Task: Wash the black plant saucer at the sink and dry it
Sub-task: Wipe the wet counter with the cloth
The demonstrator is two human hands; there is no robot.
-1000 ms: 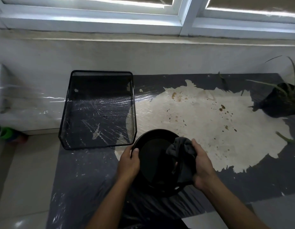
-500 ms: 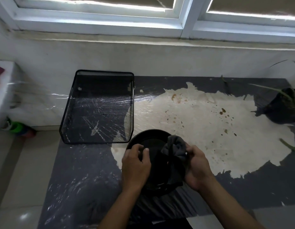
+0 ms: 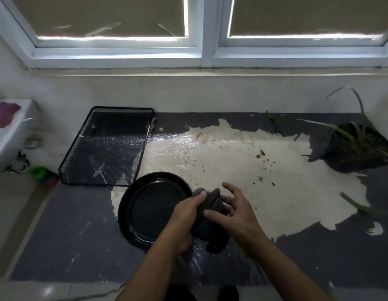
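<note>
The round black plant saucer (image 3: 154, 208) lies flat on the plastic-covered surface, just left of both hands, with nothing gripping it. A dark grey cloth (image 3: 210, 222) is bunched between my hands, hanging past the saucer's right rim. My left hand (image 3: 185, 218) is closed around the cloth from the left. My right hand (image 3: 234, 210) touches the cloth from the right with its fingers spread apart. The saucer's right edge is hidden behind my left hand.
A black wire mesh tray (image 3: 106, 148) stands behind the saucer to the left. A potted plant in a black bag (image 3: 358, 148) sits at the far right. A white fixture with a purple item (image 3: 6, 114) is at the left, green and red objects (image 3: 40, 173) below it.
My left hand left the saucer's rim and took hold of the cloth. The saucer now lies flat. My right hand's fingers opened. The view tilted up toward the window.
</note>
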